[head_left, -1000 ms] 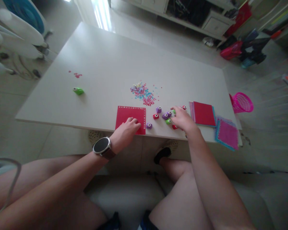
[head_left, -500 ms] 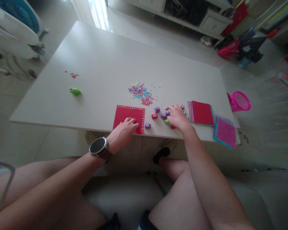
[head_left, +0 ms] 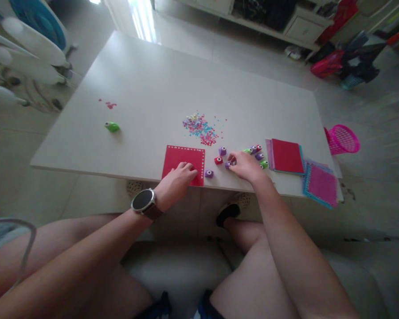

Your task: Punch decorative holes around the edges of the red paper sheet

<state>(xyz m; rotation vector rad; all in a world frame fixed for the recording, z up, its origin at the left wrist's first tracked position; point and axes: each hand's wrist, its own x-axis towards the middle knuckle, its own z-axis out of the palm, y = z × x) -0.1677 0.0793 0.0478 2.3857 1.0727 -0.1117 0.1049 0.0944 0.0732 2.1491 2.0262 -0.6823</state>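
Note:
My left hand [head_left: 177, 180], with a watch on its wrist, rests fingers-down on the near edge of a red paper square [head_left: 182, 160] with punched holes along its edges. My right hand [head_left: 246, 166] lies among several small craft punches, its fingertips closing on a purple punch [head_left: 228, 164]. A red punch [head_left: 218, 160] and two other purple punches [head_left: 222, 151] [head_left: 209, 173] sit between the hands. More green, purple and red punches [head_left: 256, 151] lie just right of my right hand. A heap of coloured paper confetti [head_left: 200, 127] lies behind the red square.
A stack of red paper [head_left: 287, 156] and a pink-and-blue stack [head_left: 321, 186] lie at the table's right end. A pink mesh basket [head_left: 342, 139] hangs off the right edge. A lone green punch [head_left: 112, 126] and pink scraps [head_left: 110, 105] lie far left. White table [head_left: 159, 79]; fan at left.
My right hand has moved left through the punches, from near the red paper stack to the purple punch by the red one. My left hand stays on the red square.

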